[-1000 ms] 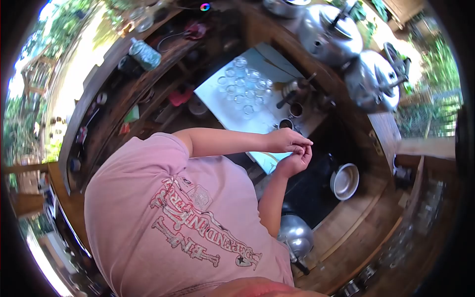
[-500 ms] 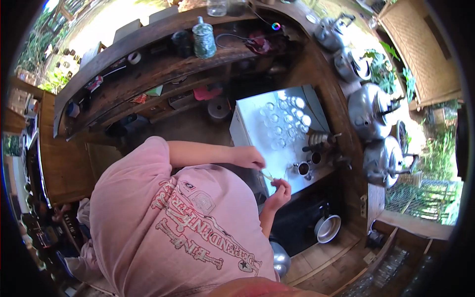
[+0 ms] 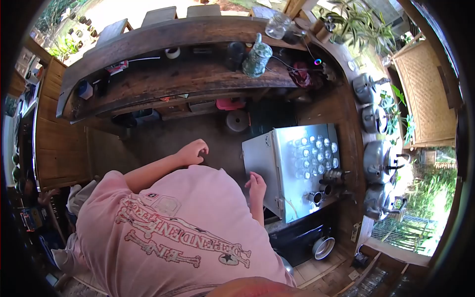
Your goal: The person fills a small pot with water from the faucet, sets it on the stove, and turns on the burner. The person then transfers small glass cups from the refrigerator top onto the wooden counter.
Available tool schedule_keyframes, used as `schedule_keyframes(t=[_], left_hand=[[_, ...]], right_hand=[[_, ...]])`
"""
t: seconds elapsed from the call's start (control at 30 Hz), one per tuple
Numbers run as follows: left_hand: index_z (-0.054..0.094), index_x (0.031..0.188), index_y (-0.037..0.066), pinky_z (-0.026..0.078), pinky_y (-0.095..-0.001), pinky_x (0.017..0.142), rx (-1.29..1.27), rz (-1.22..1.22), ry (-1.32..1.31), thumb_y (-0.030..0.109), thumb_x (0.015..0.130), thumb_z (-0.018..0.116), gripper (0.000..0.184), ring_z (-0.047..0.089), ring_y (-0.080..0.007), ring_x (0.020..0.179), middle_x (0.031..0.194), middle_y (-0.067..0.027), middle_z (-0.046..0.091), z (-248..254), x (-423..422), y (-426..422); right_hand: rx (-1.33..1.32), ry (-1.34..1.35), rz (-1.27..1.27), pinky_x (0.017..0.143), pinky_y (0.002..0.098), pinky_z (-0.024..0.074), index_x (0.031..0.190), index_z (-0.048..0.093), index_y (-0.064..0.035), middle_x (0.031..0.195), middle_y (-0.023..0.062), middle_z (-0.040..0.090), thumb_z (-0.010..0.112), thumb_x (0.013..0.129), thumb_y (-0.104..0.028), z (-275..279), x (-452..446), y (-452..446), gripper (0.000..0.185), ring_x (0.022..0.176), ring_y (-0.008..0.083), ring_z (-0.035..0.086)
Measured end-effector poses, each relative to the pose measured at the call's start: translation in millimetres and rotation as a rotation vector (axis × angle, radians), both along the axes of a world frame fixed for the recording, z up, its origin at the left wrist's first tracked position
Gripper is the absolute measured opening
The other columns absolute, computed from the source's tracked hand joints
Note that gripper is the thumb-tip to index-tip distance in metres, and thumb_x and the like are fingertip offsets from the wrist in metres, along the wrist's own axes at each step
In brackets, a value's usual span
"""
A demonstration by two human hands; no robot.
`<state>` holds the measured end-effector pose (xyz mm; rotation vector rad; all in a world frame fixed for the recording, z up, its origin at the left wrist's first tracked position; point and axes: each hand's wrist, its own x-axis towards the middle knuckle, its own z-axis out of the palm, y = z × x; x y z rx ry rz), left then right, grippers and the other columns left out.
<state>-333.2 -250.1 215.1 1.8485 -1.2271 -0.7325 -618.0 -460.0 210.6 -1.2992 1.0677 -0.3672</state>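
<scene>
My left hand (image 3: 193,151) is above the floor in front of my chest, its fingers loosely bent and apart from the thumb. Nothing shows in it. My right hand (image 3: 256,184) is beside the white side of a small fridge (image 3: 261,163), fingers partly spread, with no object visible. On the fridge's pale blue top stand several clear drinking glasses (image 3: 315,156) in rows. Metal cups (image 3: 315,197) stand close to its near right edge, by a stack of dark metal pieces (image 3: 335,175). A thin pale strip (image 3: 292,206) lies near the front corner.
A long wooden counter (image 3: 163,81) curves across the far side, carrying a green mottled jug (image 3: 257,58) and a glass jar (image 3: 278,25). Several metal kettles (image 3: 380,161) line the right ledge. A pot (image 3: 323,247) sits low right; a round stool (image 3: 237,120) stands on the floor.
My hands were together over the fridge's edge with a thin yellowish strip between them. Now they are apart, the left one farther left and both without the strip. My view has turned left.
</scene>
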Motion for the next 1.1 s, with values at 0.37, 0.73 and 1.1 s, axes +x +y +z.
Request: schedule_keyframes(t=[0.37, 0.73, 1.1], left_hand=[[0.064, 0.102, 0.005, 0.053, -0.0343, 0.081, 0.067, 0.238, 0.127, 0.005, 0.081, 0.065, 0.021, 0.064, -0.0212, 0.088, 0.103, -0.0104, 0.059, -1.7, 67.5, 38.3], [0.063, 0.103, 0.004, 0.053, -0.0349, 0.082, -0.114, 0.342, -0.007, 0.006, 0.084, 0.069, 0.02, 0.065, -0.0226, 0.088, 0.103, -0.0116, 0.06, 22.8, 170.4, -78.3], [0.064, 0.107, 0.006, 0.053, -0.0316, 0.077, -0.119, 0.627, -0.024, 0.007, 0.087, 0.07, 0.021, 0.064, -0.0174, 0.087, 0.104, -0.0078, 0.06, 48.4, 275.6, -146.6]], right_hand=[[-0.182, 0.222, 0.501, 0.064, 0.0267, 0.0512, 0.121, 0.068, -0.0034, 0.075, 0.0033, 0.065, 0.065, 0.095, -0.012, 10.8, 136.5, -2.6, 0.028, 0.066, 0.0111, 0.062], [-0.639, -0.094, 0.758, 0.087, 0.0348, 0.0552, 0.139, 0.054, -0.0003, 0.122, 0.0185, 0.068, 0.066, 0.089, -0.007, 32.4, 329.0, -115.2, 0.051, 0.104, 0.0259, 0.069], [-0.158, 0.048, 0.54, 0.063, 0.0323, 0.0512, 0.108, 0.064, 0.002, 0.091, 0.0103, 0.067, 0.063, 0.1, -0.034, 2.8, 489.3, -173.9, 0.037, 0.073, 0.0168, 0.065]])
